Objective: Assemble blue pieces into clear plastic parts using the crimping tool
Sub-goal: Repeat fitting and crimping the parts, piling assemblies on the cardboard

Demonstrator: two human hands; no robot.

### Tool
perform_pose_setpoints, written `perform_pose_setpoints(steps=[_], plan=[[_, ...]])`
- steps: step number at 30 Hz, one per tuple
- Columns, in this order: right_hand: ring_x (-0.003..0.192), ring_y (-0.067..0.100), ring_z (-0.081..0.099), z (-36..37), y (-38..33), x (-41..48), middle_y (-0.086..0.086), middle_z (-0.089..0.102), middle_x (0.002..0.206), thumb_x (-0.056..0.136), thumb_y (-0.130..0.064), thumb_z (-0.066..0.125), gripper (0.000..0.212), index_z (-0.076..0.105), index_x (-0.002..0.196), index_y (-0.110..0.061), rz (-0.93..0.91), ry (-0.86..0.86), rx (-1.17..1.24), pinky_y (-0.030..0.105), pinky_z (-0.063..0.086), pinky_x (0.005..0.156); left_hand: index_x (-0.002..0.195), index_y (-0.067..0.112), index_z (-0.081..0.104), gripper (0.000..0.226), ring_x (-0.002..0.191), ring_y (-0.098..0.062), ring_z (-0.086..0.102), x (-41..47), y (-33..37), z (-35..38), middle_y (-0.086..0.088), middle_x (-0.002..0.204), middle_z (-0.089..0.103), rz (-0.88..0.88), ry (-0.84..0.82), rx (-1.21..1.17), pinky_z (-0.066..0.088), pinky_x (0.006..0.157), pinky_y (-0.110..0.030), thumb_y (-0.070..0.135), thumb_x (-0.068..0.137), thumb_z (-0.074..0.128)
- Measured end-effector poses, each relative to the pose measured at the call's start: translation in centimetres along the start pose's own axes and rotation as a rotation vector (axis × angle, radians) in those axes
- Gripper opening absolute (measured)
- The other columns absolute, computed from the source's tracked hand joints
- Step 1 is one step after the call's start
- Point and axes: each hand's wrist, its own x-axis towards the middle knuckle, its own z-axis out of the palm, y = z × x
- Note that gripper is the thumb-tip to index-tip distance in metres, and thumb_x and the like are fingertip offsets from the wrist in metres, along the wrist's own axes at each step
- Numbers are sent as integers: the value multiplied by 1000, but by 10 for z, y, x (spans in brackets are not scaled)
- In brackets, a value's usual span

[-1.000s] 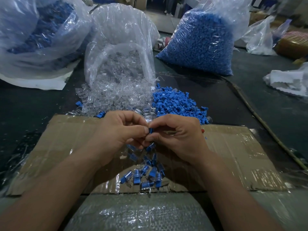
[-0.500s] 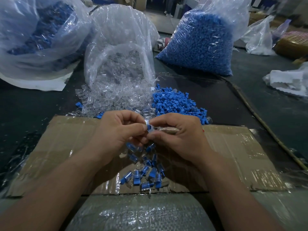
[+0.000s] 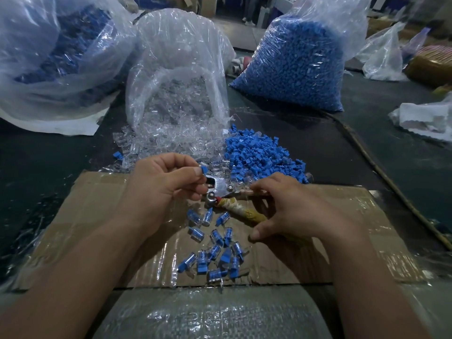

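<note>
Head view: the hands, pressed together half a second ago, are now apart over the cardboard (image 3: 97, 216), toward its far edge. Left hand (image 3: 166, 189) pinches a blue piece (image 3: 203, 170) between thumb and forefinger, just above the metal head of the crimping tool (image 3: 221, 189). Right hand (image 3: 293, 211) curls round its spread handles. Hand-fitting looks done; crimp likely next. Finished pieces (image 3: 215, 255) lie near the cardboard's front edge.

Shiny metal crimping tool (image 3: 221, 189); glossy tape-covered cardboard (image 3: 318, 241); matt blue pieces (image 3: 256, 155).
</note>
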Motion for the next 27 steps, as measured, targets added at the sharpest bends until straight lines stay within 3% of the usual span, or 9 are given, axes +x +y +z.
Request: perform_pose_setpoints(steps=[4, 8, 11, 16, 22, 27], plan=[[98, 8, 38, -1, -4, 0, -14, 41, 101, 62, -51, 75, 72, 46, 125, -34, 21, 35, -9, 29, 36, 79, 76, 2, 61, 16, 54, -18, 66, 0, -1, 0, -12, 63, 68, -8, -14, -4, 51, 47, -18, 8, 62, 63], [84, 10, 44, 1, -12, 1, -12, 43, 86, 71, -40, 66, 34, 58, 102, -30, 3, 104, -102, 27, 37, 63, 76, 3, 59, 14, 55, -18, 66, 2, -3, -1, -11, 62, 68, -13, -14, -42, 52, 48, -18, 6, 63, 60], [78, 10, 45, 7, -16, 5, -10, 43, 81, 78, -30, 59, 9, 55, 86, -28, -5, 176, -138, 27, 38, 62, 76, 4, 59, 13, 56, -18, 67, 3, -5, -2, -10, 63, 68, -6, -15, -39, 52, 48, -18, 6, 64, 60], [82, 9, 41, 9, -9, 6, -10, 42, 85, 79, -27, 57, 14, 48, 90, -29, 7, 198, -112, 25, 35, 63, 76, 7, 59, 8, 57, -14, 66, 3, -5, -4, -7, 63, 68, 42, 4, -7, 52, 50, -18, 7, 68, 58], [67, 2, 41, 1, -7, 3, -14, 45, 77, 76, -21, 61, 20, 45, 87, -28, 4, 366, 72, 22, 28, 53, 76, 7, 57, 16, 55, -13, 65, 2, -2, 1, -4, 61, 68, 98, 32, 67, 52, 51, -17, -7, 82, 52], [73, 1, 41, 6, -15, 2, -14, 42, 83, 76, -18, 59, 25, 42, 92, -27, -71, 385, 154, 21, 26, 54, 79, 6, 57, 16, 57, -12, 65, -3, 1, 4, -4, 63, 68, 150, 28, 145, 52, 53, -17, -8, 84, 50]])
